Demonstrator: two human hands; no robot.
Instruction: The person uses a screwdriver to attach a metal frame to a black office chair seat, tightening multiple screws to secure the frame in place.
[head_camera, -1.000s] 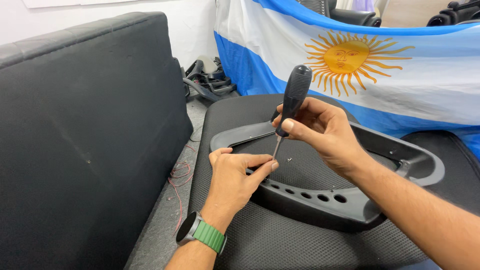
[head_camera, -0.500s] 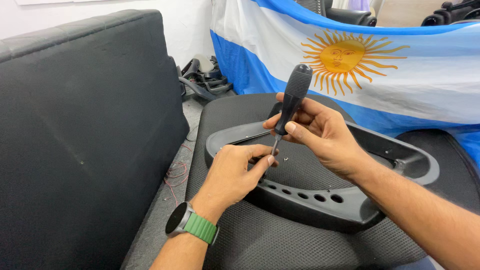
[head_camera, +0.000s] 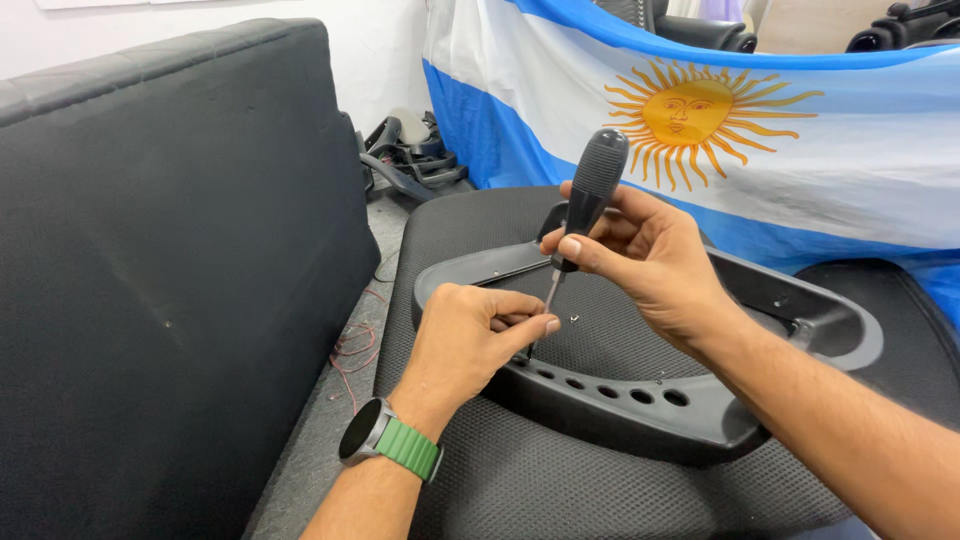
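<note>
Up behind, draped across the back: blue and white striped flag (head_camera: 800, 150) with a yellow sun emblem at its middle, right end cut off by the edge. Below, flat on a black mesh seat cushion (head_camera: 560, 480): black plastic frame (head_camera: 700, 410), looped in shape, a row of round holes along its near rim. Right hand (head_camera: 650, 255) wrapped around the black handle of a screwdriver (head_camera: 590, 195), held almost upright, thin shaft slanting down toward the frame. Left hand (head_camera: 475, 335) pinched shut around the lower shaft, thumb and forefinger together, resting on the frame's near left rim. Tip and any screw hidden behind those fingers. Green-strapped watch (head_camera: 385, 440) on the left wrist. At left, large black padded panel (head_camera: 170, 260). Farther back on the floor, dark pile of chair parts (head_camera: 410, 150), hard to make out.
</note>
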